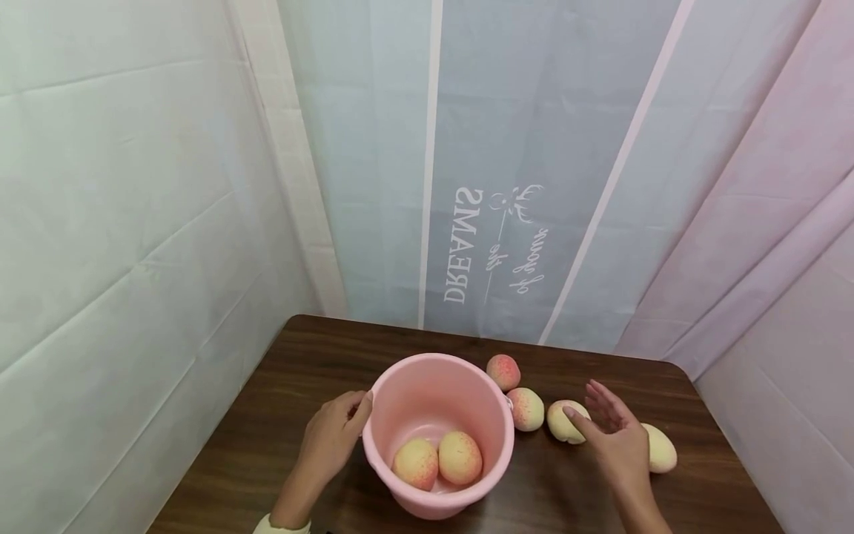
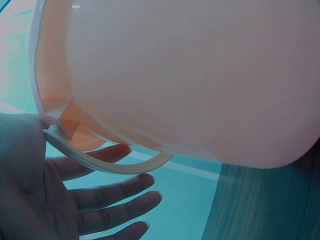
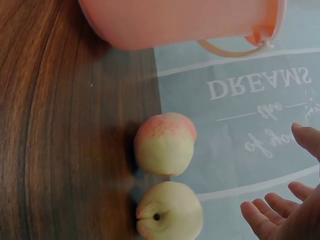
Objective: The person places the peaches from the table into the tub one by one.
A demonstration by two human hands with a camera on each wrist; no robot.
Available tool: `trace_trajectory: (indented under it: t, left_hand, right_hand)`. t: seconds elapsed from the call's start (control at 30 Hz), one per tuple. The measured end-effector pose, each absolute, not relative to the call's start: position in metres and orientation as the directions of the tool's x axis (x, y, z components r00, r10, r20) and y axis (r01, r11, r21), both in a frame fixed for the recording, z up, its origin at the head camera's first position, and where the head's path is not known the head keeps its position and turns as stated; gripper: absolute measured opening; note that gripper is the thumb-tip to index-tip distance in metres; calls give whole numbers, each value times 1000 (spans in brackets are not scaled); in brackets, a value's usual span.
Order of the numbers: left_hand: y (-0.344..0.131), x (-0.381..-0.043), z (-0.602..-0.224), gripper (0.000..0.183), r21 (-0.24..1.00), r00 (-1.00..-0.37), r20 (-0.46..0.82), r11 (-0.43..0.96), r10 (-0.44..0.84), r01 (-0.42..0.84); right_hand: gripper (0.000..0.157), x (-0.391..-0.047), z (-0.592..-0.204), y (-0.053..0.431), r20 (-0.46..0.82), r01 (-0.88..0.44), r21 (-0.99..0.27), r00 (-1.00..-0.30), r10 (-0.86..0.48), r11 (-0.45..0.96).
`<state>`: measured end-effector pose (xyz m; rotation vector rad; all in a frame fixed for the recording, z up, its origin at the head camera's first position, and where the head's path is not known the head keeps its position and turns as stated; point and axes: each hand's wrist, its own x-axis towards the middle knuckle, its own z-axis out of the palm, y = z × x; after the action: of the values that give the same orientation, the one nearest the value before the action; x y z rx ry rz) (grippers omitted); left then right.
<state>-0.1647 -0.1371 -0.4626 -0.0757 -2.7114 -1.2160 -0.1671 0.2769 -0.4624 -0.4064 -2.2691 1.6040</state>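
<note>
On a dark-brown wood-grain counter [image 1: 313, 356], a round pink plastic bucket [image 1: 430, 393] contains two round yellow-red peaches [image 1: 460, 458]; the left grip [image 1: 332, 434], fingers loosely spread, touches its rim. The right grip [image 1: 617, 441] gapes wide among four loose fruits [image 1: 527, 409], the reddest farthest.

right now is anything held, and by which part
The left hand touches the pink bucket's rim beside the handle; whether it grips cannot be told. The right hand holds nothing.

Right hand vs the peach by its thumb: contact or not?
Apart. The right wrist view shows it: a strip of curtain is visible between the right hand's fingertips and the peach.
</note>
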Motion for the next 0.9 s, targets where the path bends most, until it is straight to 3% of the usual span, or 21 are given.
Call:
trace_trajectory:
  t: [0.9]
  left_hand:
    - [-137, -166, -464, 36, 739, -984, 178, 663, -23, 118]
  right_hand:
    - [76, -184, -511, 295, 78, 93, -923, -903, 421, 372]
